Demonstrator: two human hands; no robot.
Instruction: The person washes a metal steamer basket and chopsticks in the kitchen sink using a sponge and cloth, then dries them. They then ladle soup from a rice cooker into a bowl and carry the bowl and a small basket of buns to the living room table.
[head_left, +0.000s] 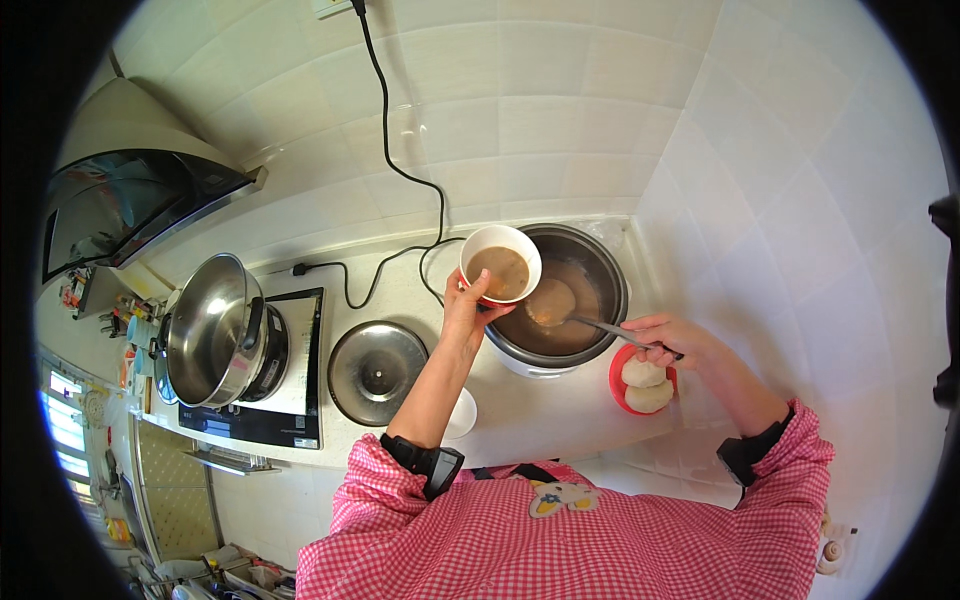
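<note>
My left hand grips a white bowl with a red outside, held over the left rim of a rice cooker. Brown porridge partly fills the bowl. The same kind of brown porridge lies in the cooker's dark inner pot. My right hand holds a ladle by its handle, near the dark end. The ladle's round head is low in the pot, filled with porridge. Below my right hand, two pale steamed buns rest in a red dish.
A metal lid lies left of the cooker, with a white bowl partly behind my left forearm. Farther left, a steel pot stands on the cooktop. A black power cord runs down the tiled wall; a side wall rises at right.
</note>
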